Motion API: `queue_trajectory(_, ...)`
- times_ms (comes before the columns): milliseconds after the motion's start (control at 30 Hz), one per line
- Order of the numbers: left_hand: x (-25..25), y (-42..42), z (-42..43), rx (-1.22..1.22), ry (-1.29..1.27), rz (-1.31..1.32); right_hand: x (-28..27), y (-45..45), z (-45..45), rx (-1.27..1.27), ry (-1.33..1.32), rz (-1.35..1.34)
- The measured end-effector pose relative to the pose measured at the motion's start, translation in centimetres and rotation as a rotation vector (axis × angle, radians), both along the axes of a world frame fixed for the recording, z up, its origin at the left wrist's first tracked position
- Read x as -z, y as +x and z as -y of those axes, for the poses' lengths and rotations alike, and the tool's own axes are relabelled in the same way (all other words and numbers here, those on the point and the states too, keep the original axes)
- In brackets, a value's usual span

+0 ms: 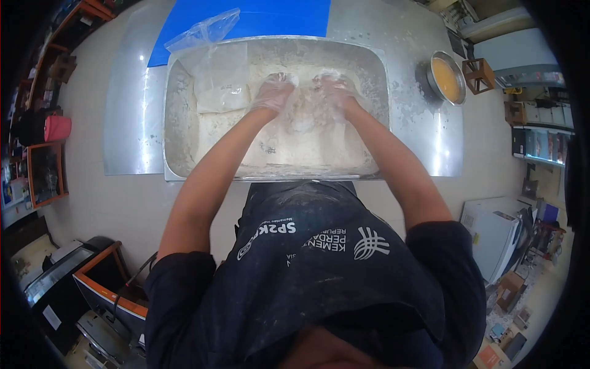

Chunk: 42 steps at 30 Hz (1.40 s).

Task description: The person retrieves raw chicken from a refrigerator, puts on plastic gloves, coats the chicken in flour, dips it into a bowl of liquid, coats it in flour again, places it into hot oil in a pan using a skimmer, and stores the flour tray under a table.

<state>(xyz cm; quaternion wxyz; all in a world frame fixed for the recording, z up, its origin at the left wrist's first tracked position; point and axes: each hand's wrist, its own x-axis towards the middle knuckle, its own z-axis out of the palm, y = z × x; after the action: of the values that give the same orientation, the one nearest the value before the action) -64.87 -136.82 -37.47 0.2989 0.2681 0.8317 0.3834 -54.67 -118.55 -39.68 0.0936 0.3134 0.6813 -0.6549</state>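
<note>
A large metal tray (pixel 380 123) holds a broad layer of white flour (pixel 307 150). Both my hands wear clear plastic gloves dusted white. My left hand (pixel 275 92) is in the flour left of the tray's middle, its fingers curled in. Opposite it, a short gap away, my right hand (pixel 335 90) has bent fingers coated with flour. Loose clumps of flour (pixel 302 120) lie between and below the hands. Left of my left hand, a clear plastic bag (pixel 221 92) with white powder in it rests in the tray, its open top over the far rim.
The tray stands on a shiny metal table (pixel 415 138). A blue sheet (pixel 276 18) lies behind it. On the right are a metal bowl of orange-yellow liquid (pixel 447 80) and a small wooden stand (pixel 478 75). My dark apron (pixel 319 246) is against the near side.
</note>
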Motion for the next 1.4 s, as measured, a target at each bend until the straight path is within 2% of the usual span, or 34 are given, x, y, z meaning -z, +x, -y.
queue_trajectory(67, -2.8, 2.0, -1.1, 0.04, -0.308, 0.03, -1.1, -1.8, 1.1, -0.223, 0.606, 0.363)
queue_trajectory(100, -4.2, 2.9, -1.3, 0.054, -0.462, 0.046, 0.0, -2.1, 1.8, -0.508, 0.789, 0.285)
queue_trajectory(167, -4.4, 3.0, -0.9, 0.228, -0.505, 0.017, 3.2, -1.3, 3.2, -1.084, 1.13, 0.111)
queue_trajectory(200, -4.0, 3.0, -0.6, 0.319, -0.53, 0.008, 1.9, 0.1, 3.3, -1.018, 1.003, 0.083)
queue_trajectory(233, -1.8, 1.7, 1.5, 0.632, -0.221, -0.095, -0.6, 2.3, 3.1, -0.953, 0.871, 0.058)
queue_trajectory(267, -1.1, 1.0, 2.6, 0.544, -0.347, -0.085, -1.9, 3.7, 2.5, -0.889, 0.738, 0.031)
queue_trajectory(333, -0.6, -0.5, 4.1, 0.357, -0.6, -0.079, -1.7, 3.3, -0.3, -1.108, 0.827, 0.268)
queue_trajectory(367, -0.3, 0.0, 4.8, 0.289, -0.581, 0.142, -2.1, 3.2, -0.1, -1.121, 0.784, 0.344)
queue_trajectory(433, 0.5, 3.6, 5.9, 0.155, -0.523, 0.588, -4.1, 4.3, 1.6, -1.045, 0.616, 0.455)
queue_trajectory(467, 0.7, 5.4, 5.1, 0.17, -0.472, 0.59, -5.3, 5.5, 3.0, -0.95, 0.493, 0.487)
queue_trajectory(500, 1.2, 6.6, 3.5, 0.188, -0.418, 0.586, -4.9, 6.5, 4.2, -0.847, 0.43, 0.392)
queue_trajectory(533, 6.6, 8.0, 2.1, 0.046, -0.216, 0.732, -4.4, 6.9, 5.4, -0.742, 0.367, 0.299)
queue_trajectory(567, 11.5, 9.3, 1.1, -0.097, -0.01, 0.878, -5.1, 6.4, 6.4, -0.558, 0.204, 0.443)
queue_trajectory(667, 4.1, 10.7, -1.2, -0.343, 0.264, 1.054, -0.4, 6.0, 7.3, -0.2, -0.014, 0.325)
queue_trajectory(767, -0.3, 10.9, -1.8, -0.527, 0.483, 1.094, -1.8, 4.3, 7.2, -0.222, 0.208, 0.131)
queue_trajectory(867, -3.6, 8.2, -2.6, -0.642, 0.277, 0.824, -4.2, 2.3, 5.3, -0.349, 0.287, 0.06)
queue_trajectory(967, -0.5, 6.7, -1.7, -0.388, 0.15, 0.073, -10.6, 0.6, 6.1, -0.148, 0.566, 0.111)
queue_trajectory(1033, 2.2, 5.3, 0.1, -0.117, 0.068, -0.316, -8.5, 1.1, 3.5, -0.439, 0.592, -0.204)
queue_trajectory(1067, 2.4, 4.9, 0.4, -0.115, 0.077, -0.236, -6.9, 1.4, 1.9, -0.58, 0.599, -0.361)
queue_trajectory(1100, 2.5, 4.6, 0.7, -0.116, 0.085, -0.156, -4.5, 1.4, 0.3, -0.478, 0.497, -0.282)
queue_trajectory(1133, 1.3, 4.3, 0.6, -0.283, 0.137, 0.163, -2.0, 1.1, -1.2, -0.377, 0.396, -0.205)
queue_trajectory(1200, -1.5, 3.5, 0.4, -0.307, 0.036, 0.36, -1.1, 0.2, -2.0, -0.302, 0.35, 0.012)
queue_trajectory(1267, -4.1, 1.9, -0.2, -0.029, -0.241, 0.101, -3.5, -1.7, -0.3, -0.364, 0.469, 0.29)
queue_trajectory(1367, 7.9, 1.9, 0.2, 0.262, -0.324, -0.177, -1.8, -0.6, 3.7, -0.851, 1.06, 0.051)
queue_trajectory(1400, 7.0, 2.3, 1.1, 0.227, -0.302, -0.03, -3.1, 0.9, 4.4, -0.888, 0.905, 0.016)
